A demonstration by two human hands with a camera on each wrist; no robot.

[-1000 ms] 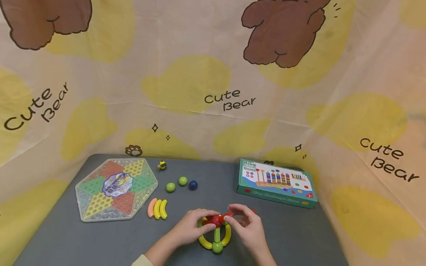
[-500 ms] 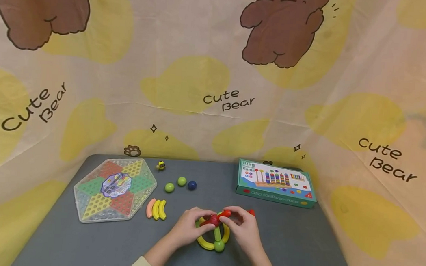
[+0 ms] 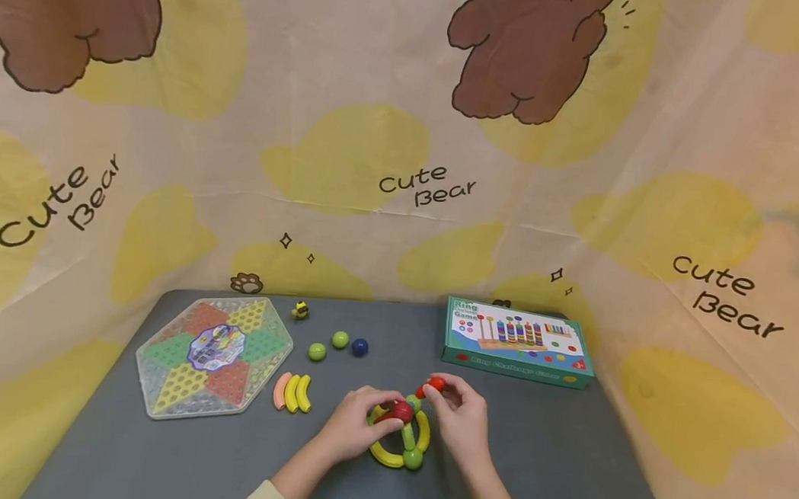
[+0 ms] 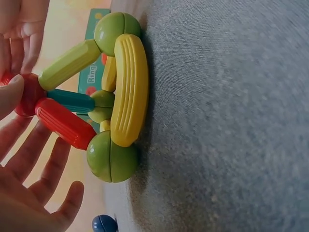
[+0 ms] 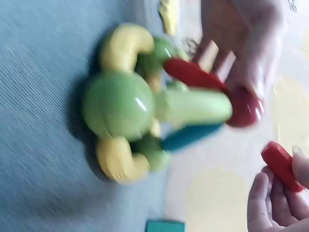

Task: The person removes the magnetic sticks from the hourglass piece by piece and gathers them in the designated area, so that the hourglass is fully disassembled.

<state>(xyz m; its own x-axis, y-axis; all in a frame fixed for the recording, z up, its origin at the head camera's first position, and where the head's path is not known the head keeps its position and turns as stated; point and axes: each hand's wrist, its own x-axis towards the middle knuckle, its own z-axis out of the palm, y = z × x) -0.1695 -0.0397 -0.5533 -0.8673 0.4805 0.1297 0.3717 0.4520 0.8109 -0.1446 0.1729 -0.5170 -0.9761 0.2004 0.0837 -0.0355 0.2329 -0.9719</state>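
Note:
A small pyramid of magnetic sticks and balls stands on the table. Its base joins green balls (image 4: pixel 112 157) with curved yellow sticks (image 4: pixel 130 92). A light green stick (image 4: pixel 70 64), a teal stick (image 4: pixel 72 100) and a red stick (image 4: pixel 65 123) slope up to a dark red ball (image 5: pixel 246 107) at the top. My left hand (image 3: pixel 356 428) holds that ball between thumb and fingers. My right hand (image 3: pixel 463 421) pinches a loose red stick (image 5: pixel 282 166), held apart from the ball to its right.
Left of the pyramid lie one pink and two yellow curved sticks (image 3: pixel 291 392). Behind them are two green balls (image 3: pixel 317 351), a blue ball (image 3: pixel 360 347) and a bee figure (image 3: pixel 300 310). A hexagonal game board (image 3: pixel 263 348) lies far left; a green game box (image 3: pixel 517 344) sits back right.
My right hand has drawn the red stick up and away from the dark red ball, leaving a gap. My left hand keeps its hold on the ball.

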